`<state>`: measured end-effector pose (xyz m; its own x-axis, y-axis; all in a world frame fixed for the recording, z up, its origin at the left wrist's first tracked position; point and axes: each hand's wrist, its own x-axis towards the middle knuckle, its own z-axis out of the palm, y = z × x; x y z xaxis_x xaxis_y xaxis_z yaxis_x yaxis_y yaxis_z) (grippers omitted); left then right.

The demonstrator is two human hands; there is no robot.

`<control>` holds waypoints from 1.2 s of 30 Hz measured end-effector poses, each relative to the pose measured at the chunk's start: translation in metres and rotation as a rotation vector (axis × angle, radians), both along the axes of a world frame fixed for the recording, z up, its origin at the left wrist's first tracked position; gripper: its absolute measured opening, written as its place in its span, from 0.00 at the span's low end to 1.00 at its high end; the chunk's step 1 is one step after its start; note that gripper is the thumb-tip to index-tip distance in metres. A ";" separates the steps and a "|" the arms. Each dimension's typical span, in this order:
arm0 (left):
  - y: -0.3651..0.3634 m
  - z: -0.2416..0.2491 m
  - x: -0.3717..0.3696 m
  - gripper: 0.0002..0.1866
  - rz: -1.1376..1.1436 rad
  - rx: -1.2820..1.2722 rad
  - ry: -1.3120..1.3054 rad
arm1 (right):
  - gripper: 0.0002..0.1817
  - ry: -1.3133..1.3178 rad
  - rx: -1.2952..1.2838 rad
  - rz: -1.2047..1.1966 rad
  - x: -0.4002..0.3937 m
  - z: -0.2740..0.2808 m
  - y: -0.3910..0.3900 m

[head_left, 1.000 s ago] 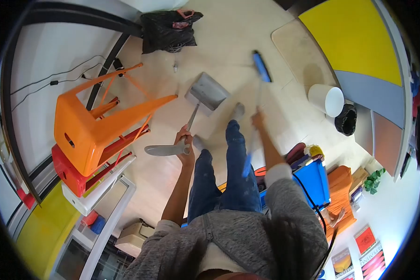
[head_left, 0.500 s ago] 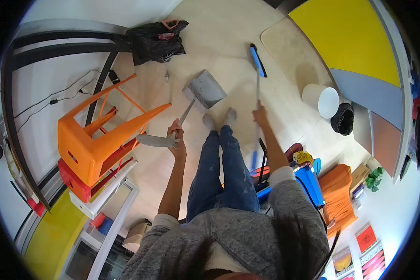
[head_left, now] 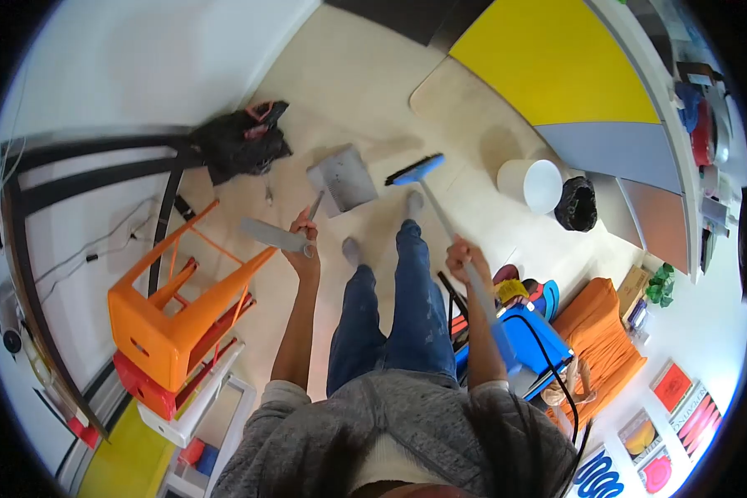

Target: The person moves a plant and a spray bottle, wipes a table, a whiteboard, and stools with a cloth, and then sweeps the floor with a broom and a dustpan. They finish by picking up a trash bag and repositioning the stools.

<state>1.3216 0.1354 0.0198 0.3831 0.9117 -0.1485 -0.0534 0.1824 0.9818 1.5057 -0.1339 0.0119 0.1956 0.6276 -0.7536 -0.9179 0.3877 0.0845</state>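
Note:
My left hand [head_left: 301, 242] is closed round the handle of a grey dustpan [head_left: 345, 181], whose pan lies on the floor in front of my feet. A flat grey handle end sticks out to the left of that hand. My right hand [head_left: 466, 256] grips the long pale pole of a broom [head_left: 422, 169]. The broom's blue head with dark bristles is on the floor, just right of the pan and apart from it. The pole's rear end passes beside my right forearm.
Stacked stools, the top one orange [head_left: 153, 332], stand at left below a black bag [head_left: 245, 145]. At right are a white bin [head_left: 529, 184], a black-lined bin [head_left: 576, 204], a blue folded item [head_left: 533, 336], an orange cloth [head_left: 599, 340] and yellow cabinets [head_left: 556, 62].
The broom head has moved left, closer to the dustpan, and its pole is now slanted. My feet have stepped apart, the right one forward. The whole view has shifted.

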 end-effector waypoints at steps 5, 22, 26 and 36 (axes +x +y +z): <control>0.026 -0.021 0.088 0.13 -0.104 0.058 -0.095 | 0.10 0.162 -0.064 -0.504 0.182 0.002 0.065; 0.074 -0.016 0.243 0.18 -0.366 -0.054 0.099 | 0.25 -0.090 -0.299 -0.796 0.515 -0.084 0.085; 0.071 -0.019 0.243 0.28 -0.453 -0.083 0.219 | 0.26 -0.092 -0.286 -0.817 0.513 -0.084 0.088; 0.011 -0.001 0.113 0.43 -0.237 0.116 0.526 | 0.23 -0.466 -0.305 -0.623 0.494 -0.021 0.113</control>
<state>1.4349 0.1467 0.0184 0.4802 0.8318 -0.2785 0.4759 0.0197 0.8793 1.9996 -0.0211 -0.0086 0.7733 0.0825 -0.6287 -0.4427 0.7801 -0.4421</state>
